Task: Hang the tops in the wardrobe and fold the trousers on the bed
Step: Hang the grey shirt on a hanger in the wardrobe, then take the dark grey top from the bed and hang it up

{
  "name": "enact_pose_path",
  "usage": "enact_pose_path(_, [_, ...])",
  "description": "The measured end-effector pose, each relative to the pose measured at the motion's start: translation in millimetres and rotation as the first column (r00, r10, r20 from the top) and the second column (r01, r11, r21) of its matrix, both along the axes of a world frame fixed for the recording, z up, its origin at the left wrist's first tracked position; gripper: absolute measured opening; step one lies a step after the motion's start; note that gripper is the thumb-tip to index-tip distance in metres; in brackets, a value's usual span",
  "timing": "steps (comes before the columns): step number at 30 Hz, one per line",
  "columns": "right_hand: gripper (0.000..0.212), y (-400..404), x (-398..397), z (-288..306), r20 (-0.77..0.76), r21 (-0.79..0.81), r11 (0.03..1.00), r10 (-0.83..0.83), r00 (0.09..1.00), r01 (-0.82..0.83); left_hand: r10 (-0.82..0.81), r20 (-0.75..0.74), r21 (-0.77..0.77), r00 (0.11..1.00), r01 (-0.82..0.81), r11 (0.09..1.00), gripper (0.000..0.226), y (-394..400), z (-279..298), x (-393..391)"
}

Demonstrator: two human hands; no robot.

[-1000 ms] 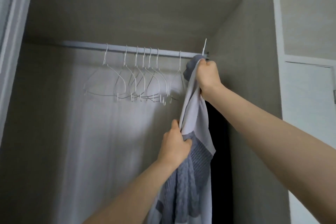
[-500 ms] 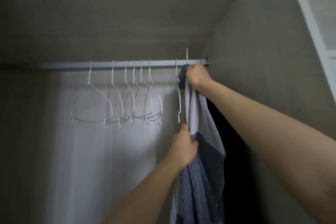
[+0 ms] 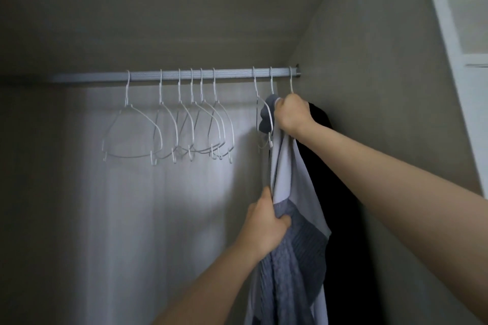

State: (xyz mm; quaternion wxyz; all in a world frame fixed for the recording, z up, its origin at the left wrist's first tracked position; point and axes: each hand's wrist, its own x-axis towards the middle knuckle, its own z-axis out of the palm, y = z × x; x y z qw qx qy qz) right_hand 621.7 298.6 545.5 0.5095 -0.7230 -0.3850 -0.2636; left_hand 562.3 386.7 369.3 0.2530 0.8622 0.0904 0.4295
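Dim wardrobe rail (image 3: 184, 77), grey top's (image 3: 290, 258) hanger hidden under gripping right hand (image 3: 291, 115), left hand (image 3: 264, 227) clutching knit.

Sweater's hanger now hooked on the rail

The white wire hanger (image 3: 271, 87) carrying the grey-and-pale knitted sweater (image 3: 286, 192), its hook earlier poking up above the ribbed metal wardrobe rail (image 3: 232, 73), now hangs over that rail near its right end; the right hand (image 3: 291, 115) gripping the collar has dropped below the rail.

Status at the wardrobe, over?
Right hand grips sweater at its collar, hook on rail. Left hand grips sweater lower down. Black top hangs beside it; nothing blocking.
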Motion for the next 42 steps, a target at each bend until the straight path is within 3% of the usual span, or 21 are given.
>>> enact_pose_path(3, [0.030, 0.7, 0.4, -16.5, 0.170, -0.067, 0.974, -0.204, 0.964, 0.218, 0.035, 0.010, 0.026, 0.999, -0.035, 0.999, 0.036, -7.1, -15.2, -14.0])
enact_pose_path(5, [0.040, -1.8, -2.1, -33.2, 0.381, -0.095, 0.918, -0.324, 0.866, 0.385, 0.069, -0.013, 0.072, 0.998, -0.068, 0.995, 0.071, -14.7, -27.8, -24.1])
enact_pose_path(7, [0.050, -4.7, -5.4, -50.0, 0.495, -0.118, 0.881, -0.348, 0.796, 0.459, 0.162, -0.041, 0.165, 0.986, -0.153, 0.974, 0.092, -23.9, -41.5, -34.2])
enact_pose_path(10, [0.047, -11.9, -17.6, -75.9, 0.540, -0.201, 0.852, -0.316, 0.780, 0.484, 0.220, -0.054, 0.205, 0.974, -0.204, 0.957, 0.091, -37.7, -60.4, -50.1])
enact_pose_path(16, [0.043, -20.9, -48.8, -128.8, 0.511, -0.315, 0.859, -0.205, 0.835, 0.403, 0.212, -0.029, -0.007, 0.977, -0.212, 0.977, 0.067, -46.3, -99.9, -70.8])
enact_pose_path(19, [0.055, -33.7, -68.9, -157.9, 0.482, -0.356, 0.866, -0.152, 0.863, 0.351, 0.194, 0.005, -0.069, 0.981, -0.193, 0.979, 0.057, -45.1, -125.3, -83.8])
enact_pose_path(25, [0.072, -70.3, -106.7, -237.1, 0.326, -0.491, 0.870, 0.228, 0.918, -0.042, 0.100, 0.028, -0.234, 0.995, -0.090, 0.968, 0.037, -59.6, -165.3, -118.1])
enact_pose_path(28, [0.064, -81.2, -121.0, -285.9, 0.299, -0.489, 0.845, 0.393, 0.870, -0.215, 0.167, -0.036, -0.404, 0.985, -0.167, 0.899, 0.032, -78.3, -188.8, -146.1])
enact_pose_path(31, [0.056, -97.0, -134.9, -331.7, 0.251, -0.465, 0.801, 0.527, 0.812, -0.377, 0.329, -0.128, -0.438, 0.935, -0.351, 0.827, 0.030, -101.3, -215.0, -178.2])
enact_pose_path(33, [0.054, -109.3, -143.7, -361.0, 0.166, -0.490, 0.718, 0.634, 0.756, -0.495, 0.438, -0.187, -0.442, 0.879, -0.473, 0.762, 0.019, -125.7, -239.0, -205.5])
enact_pose_path(36, [0.056, -134.2, -160.1, -412.1, 0.006, -0.528, 0.532, 0.782, 0.623, -0.662, 0.627, -0.264, -0.407, 0.733, -0.674, 0.617, 0.014, -186.1, -285.0, -248.9])
enact_pose_path(41, [0.050, -194.1, -210.2, -470.7, -0.137, -0.560, 0.222, 0.925, 0.354, -0.798, 0.817, -0.354, -0.431, 0.455, -0.855, 0.289, 0.023, -326.8, -339.3, -309.6])
enact_pose_path(42, [0.048, -213.1, -224.3, -477.0, -0.190, -0.556, 0.122, 0.944, 0.269, -0.822, 0.847, -0.382, -0.420, 0.370, -0.886, 0.197, 0.022, -363.1, -348.5, -320.3])
